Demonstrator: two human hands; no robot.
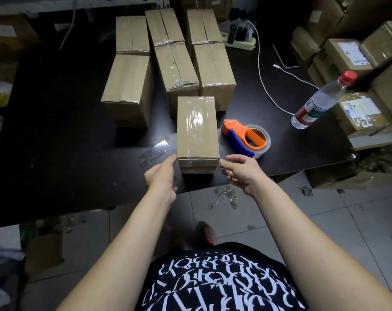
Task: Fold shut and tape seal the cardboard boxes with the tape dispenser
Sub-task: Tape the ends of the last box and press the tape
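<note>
**Cardboard box (197,129): taped along top seam, at near bench (56,135) edge**

Left grip (162,173) and right grip (240,170) both relaxed, fingers straight, at box's near corners, holding nothing. Tape dispenser (244,136) lies just right of box.

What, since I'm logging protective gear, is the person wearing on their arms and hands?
Nothing: left hand and right hand are bare, no gloves, rings or watch visible. Both forearms are uncovered, no sleeves in view. Below them shows a black shirt with white stylised lettering.
</note>
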